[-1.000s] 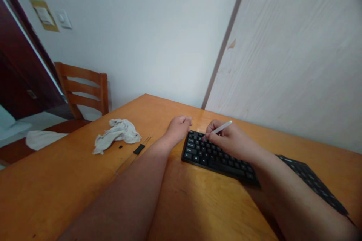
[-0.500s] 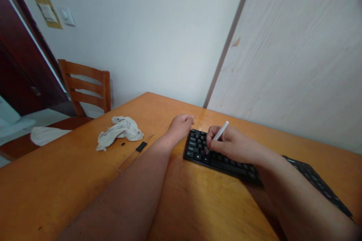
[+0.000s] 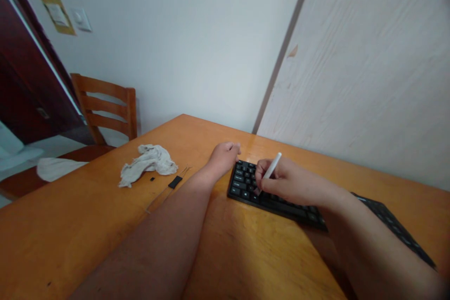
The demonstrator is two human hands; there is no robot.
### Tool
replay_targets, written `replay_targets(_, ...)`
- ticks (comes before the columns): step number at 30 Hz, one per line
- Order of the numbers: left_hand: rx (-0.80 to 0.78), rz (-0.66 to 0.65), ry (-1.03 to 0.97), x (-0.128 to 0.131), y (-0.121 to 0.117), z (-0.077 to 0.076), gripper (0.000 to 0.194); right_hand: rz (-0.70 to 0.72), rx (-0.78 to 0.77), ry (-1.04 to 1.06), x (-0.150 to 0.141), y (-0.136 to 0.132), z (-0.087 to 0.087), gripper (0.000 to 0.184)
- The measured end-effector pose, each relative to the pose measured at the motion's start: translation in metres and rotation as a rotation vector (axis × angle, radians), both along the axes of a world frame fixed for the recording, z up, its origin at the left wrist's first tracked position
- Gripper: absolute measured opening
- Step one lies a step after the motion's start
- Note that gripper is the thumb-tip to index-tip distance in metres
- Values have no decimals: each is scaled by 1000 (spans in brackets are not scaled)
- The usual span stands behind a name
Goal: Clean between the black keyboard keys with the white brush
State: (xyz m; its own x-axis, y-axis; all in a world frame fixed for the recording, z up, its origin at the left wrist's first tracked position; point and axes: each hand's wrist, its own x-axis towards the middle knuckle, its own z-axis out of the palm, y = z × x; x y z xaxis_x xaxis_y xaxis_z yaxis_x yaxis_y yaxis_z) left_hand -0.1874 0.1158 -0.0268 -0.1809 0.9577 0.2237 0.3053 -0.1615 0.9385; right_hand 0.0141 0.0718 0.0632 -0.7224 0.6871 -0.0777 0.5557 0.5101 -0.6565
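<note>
A black keyboard [image 3: 281, 207] lies on the wooden table, and its right part runs under my right forearm. My right hand [image 3: 286, 180] is closed in a pinch around a slim white-handled brush [image 3: 273, 166]. Its handle leans up to the right, while the small pinkish-brown tip meets the keys near the keyboard's lower left. At the far left corner of the keyboard, my left hand [image 3: 224, 157] is closed with curled fingers, gripping the corner. Some of its fingertips are hidden from view.
A crumpled whitish cloth [image 3: 149, 164] lies on the left of the table [image 3: 225, 253]. Near it are a small black piece [image 3: 152, 179] and a black rectangular piece [image 3: 175, 182] with thin strings. Another black keyboard-like object [image 3: 390, 222] sits at right. A wooden chair [image 3: 105, 108] stands beyond.
My right hand and the brush have shifted very slightly left and down over the keys. My left hand stays at the keyboard's corner.
</note>
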Motion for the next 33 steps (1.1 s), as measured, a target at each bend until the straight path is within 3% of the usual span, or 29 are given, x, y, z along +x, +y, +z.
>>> replay_targets(6,13,0,10,0,-1,0,37,-17,128,29,-1,2,-2,9)
replay_targets(12,4,-8,9,-1,-1,1,37,12,-31,69,0,-1,0,8)
replay_targets(19,5,6,27,0,0,0,38,30,72,81,-4,-5,-4,9)
replay_targets(24,7,8,30,-1,2,-3,38,101,-21,40,-5,-10,-3,10)
replay_targets(29,3,7,27,-1,2,-2,39,56,58,52,-4,-9,-2,10)
replay_targets(33,3,8,21,0,0,-1,38,100,-50,68,-5,-11,0,9)
